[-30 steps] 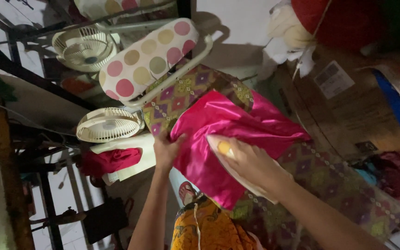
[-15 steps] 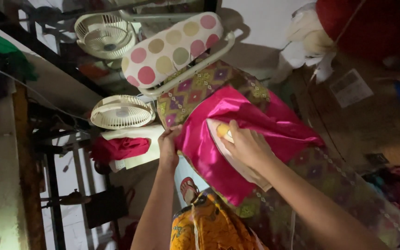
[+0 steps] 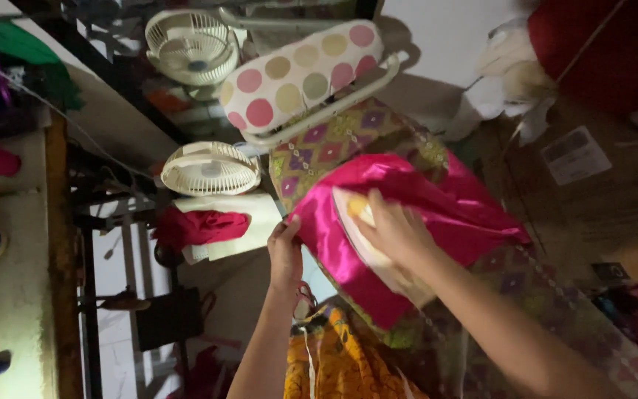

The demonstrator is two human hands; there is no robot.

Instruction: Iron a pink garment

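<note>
Pressing an iron [image 3: 359,240] over pink satin cloth [image 3: 437,214], mid-frame, right of centre. My right hand [image 3: 400,235] is wrapped around the iron's handle, fingers curled closed on it. My left hand [image 3: 286,255] sits at the cloth's left edge, fingers pinching or pinning that edge; can't tell which, since the fingertips are partly hidden.

The cloth lies spread on a patterned board cover [image 3: 334,144], purple and gold diamonds, running from centre down to the lower right.

Handling guess: the satin looks thin, light, floppy and slick, likely to slide on the cover and bunch under the iron. Best hold is at the hem, pulled flat and kept taut, fingers away from the soleplate. The iron looks rigid and fairly heavy, hot underneath, so take it by the handle only.

Around: a polka-dot padded board [image 3: 300,74] at upper centre, two white fans [image 3: 210,168] at upper left, red cloth [image 3: 197,225] on a white box left of my left hand, orange patterned fabric [image 3: 334,362] at bottom centre.
</note>
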